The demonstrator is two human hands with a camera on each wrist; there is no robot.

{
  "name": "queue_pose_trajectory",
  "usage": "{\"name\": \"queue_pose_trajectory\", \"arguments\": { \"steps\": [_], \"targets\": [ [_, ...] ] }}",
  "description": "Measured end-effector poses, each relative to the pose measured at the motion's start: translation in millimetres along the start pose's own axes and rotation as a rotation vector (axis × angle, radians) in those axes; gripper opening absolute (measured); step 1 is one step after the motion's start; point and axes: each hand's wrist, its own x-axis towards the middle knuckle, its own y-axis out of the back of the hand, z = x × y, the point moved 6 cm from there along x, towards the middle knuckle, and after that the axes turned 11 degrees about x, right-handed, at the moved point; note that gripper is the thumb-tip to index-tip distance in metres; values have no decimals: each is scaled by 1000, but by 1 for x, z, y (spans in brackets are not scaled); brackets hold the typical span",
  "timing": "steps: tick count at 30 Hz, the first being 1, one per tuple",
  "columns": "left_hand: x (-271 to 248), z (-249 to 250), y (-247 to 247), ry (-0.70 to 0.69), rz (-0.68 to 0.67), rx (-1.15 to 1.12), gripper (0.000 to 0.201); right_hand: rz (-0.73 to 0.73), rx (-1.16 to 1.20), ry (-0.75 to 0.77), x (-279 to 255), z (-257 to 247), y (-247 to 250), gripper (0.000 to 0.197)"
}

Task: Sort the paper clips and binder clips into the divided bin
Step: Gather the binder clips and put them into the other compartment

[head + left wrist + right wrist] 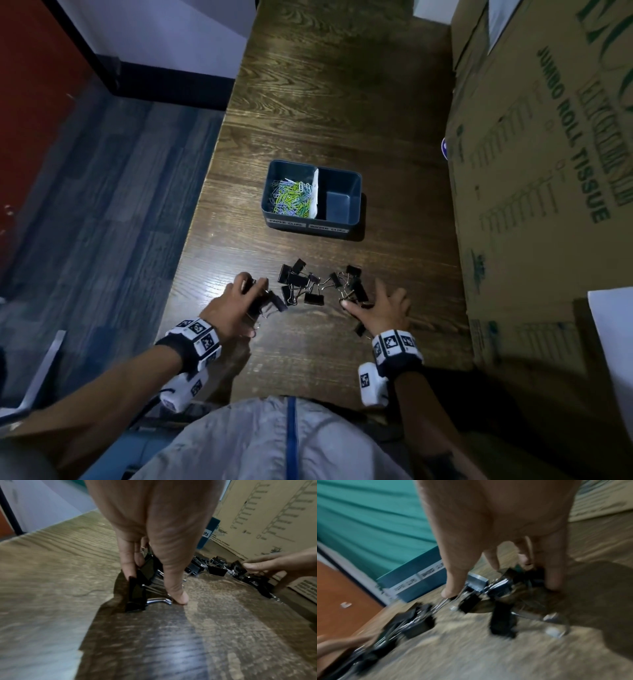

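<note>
The blue divided bin (354, 181) sits mid-table, with coloured paper clips (291, 198) in its left compartment and a bare right compartment (342, 202). Several black binder clips (301, 282) lie scattered in front of it. My left hand (253, 305) grips a bunch of binder clips (140, 582) between fingers and thumb (176, 592), at the left end of the pile. My right hand (363, 294) is clawed over the right end, its thumb and fingers closing round a cluster of binder clips (471, 601). That view is blurred.
A large cardboard box (531, 171) walls off the table's right side, close to my right hand. A white sheet (613, 325) lies on it. The table's left edge (191, 222) drops to the floor. The bin's front wall carries two labels (308, 226).
</note>
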Motion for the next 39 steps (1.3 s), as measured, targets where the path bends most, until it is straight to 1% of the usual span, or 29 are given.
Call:
{"name": "queue_pose_trajectory", "arguments": {
  "steps": [4,6,8,11,13,14,16,17,19,21,22,23,25,27,29,30,32,34,37,39],
  "targets": [
    [14,21,3,-74,36,-42,108,-47,-58,87,-7,-32,-20,92],
    [18,31,5,-122,81,-56,95,-40,-61,127,-9,-44,-27,81],
    [18,37,8,-158,115,-108,84,-44,-29,182,-11,-51,-30,78],
    [12,31,19,-170,128,-167,87,-63,19,263,-12,-54,-29,80],
    [5,13,27,-118,126,-152,88,-29,39,277,-11,-50,-19,78],
    [0,-1,29,-73,109,-134,89,-10,45,259,-10,-45,-14,78],
    [-11,-30,25,41,42,-85,98,1,56,175,-6,-29,-8,86],
    [-17,-42,20,73,-7,-40,104,-9,68,128,-4,-21,-7,93],
    [-30,-55,6,75,-123,46,111,-61,96,76,-3,-7,-10,108],
    [-38,-57,-10,55,-174,41,112,-120,83,76,-5,0,-19,121],
    [-38,-55,-17,47,-173,8,107,-125,71,80,-7,0,-23,123],
    [-38,-51,-20,40,-149,-33,97,-115,69,86,-8,-1,-27,123],
    [-35,-40,-23,20,-84,-119,66,-85,98,101,-12,-7,-36,118],
    [-31,-22,-23,-44,-38,-164,46,-48,132,120,-17,-12,-45,112],
    [-26,-3,-19,-86,-1,-195,34,3,152,167,-22,-18,-51,104],
    [-24,7,-16,-80,21,-222,31,21,157,193,-25,-20,-53,101],
    [-20,24,-11,-53,71,-284,26,40,160,228,-31,-26,-54,103],
    [-16,37,-12,-53,95,-346,29,35,162,252,-33,-28,-53,107],
    [-8,49,-13,-88,71,-404,42,-16,144,283,-35,-32,-45,113],
    [-1,50,-3,-78,123,-284,53,-42,34,316,-32,-35,-36,120]
  ]
}}
